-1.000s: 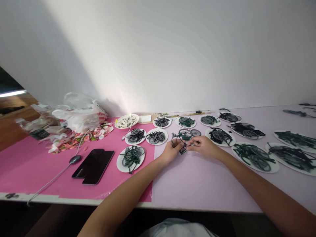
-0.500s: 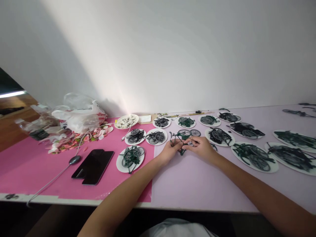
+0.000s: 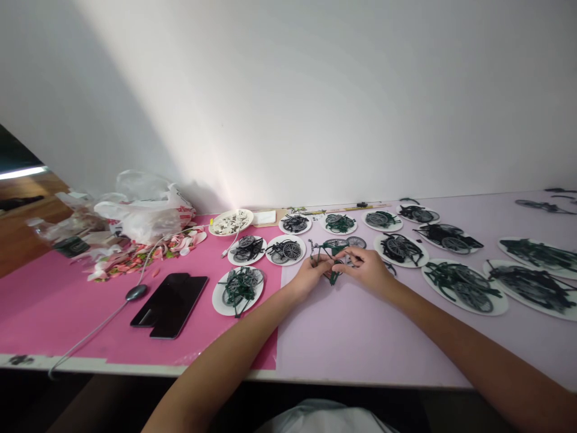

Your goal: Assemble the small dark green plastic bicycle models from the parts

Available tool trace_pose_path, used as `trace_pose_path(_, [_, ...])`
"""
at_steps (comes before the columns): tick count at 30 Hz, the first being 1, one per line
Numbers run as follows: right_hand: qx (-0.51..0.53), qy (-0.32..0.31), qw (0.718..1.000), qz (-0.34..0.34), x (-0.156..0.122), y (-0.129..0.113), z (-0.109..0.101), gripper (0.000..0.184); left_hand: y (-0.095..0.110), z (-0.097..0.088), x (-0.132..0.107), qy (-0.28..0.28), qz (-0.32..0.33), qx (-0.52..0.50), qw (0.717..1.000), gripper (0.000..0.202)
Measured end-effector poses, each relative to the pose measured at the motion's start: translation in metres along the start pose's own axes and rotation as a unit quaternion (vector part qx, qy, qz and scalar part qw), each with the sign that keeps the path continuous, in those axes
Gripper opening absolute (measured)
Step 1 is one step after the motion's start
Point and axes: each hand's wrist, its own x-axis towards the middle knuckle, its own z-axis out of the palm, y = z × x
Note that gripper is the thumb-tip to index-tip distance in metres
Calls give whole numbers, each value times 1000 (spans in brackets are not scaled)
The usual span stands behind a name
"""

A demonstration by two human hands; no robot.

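Both my hands meet over the middle of the table on a small dark green toy bicycle (image 3: 332, 249). My left hand (image 3: 308, 278) is closed on the bicycle's frame from the left. My right hand (image 3: 366, 268) pinches it from the right, fingers curled by the grey wheels. The part between my fingertips is too small to make out. A white plate of green and grey bicycle parts (image 3: 238, 287) lies just left of my left hand.
Several white plates of bicycle parts (image 3: 464, 285) spread across the pink and lilac table top toward the right edge. A black phone (image 3: 170, 302), a grey cable, plastic bags (image 3: 139, 211) and pink scraps lie at the left. A bowl of small white pieces (image 3: 231, 221) stands by the wall.
Both hands have shifted slightly away from me with the toy bicycle, and my right fingers have closed in nearer to my left hand.
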Motion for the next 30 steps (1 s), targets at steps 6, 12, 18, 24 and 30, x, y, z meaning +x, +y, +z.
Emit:
trace_pose_path(6, [-4, -9, 1000, -4, 1, 1, 0, 50, 0, -1, 0, -4, 4, -4, 1000, 30])
trace_pose_path(12, [-16, -1, 1000, -2, 1, 2, 1, 47, -2, -1, 1, 5, 6, -5, 1000, 27])
trace_pose_path(18, [0, -4, 1000, -2, 1, 3, 2, 48, -3, -2, 2, 6, 9, 1, 1000, 26])
trace_pose_path(24, [20, -7, 1000, 1, 0, 0, 2, 49, -6, -3, 4, -1, 3, 4, 1000, 30])
trace_pose_path(30, [12, -12, 1000, 7, 0, 2, 2, 48, -8, -3, 5, 7, 7, 2, 1000, 32])
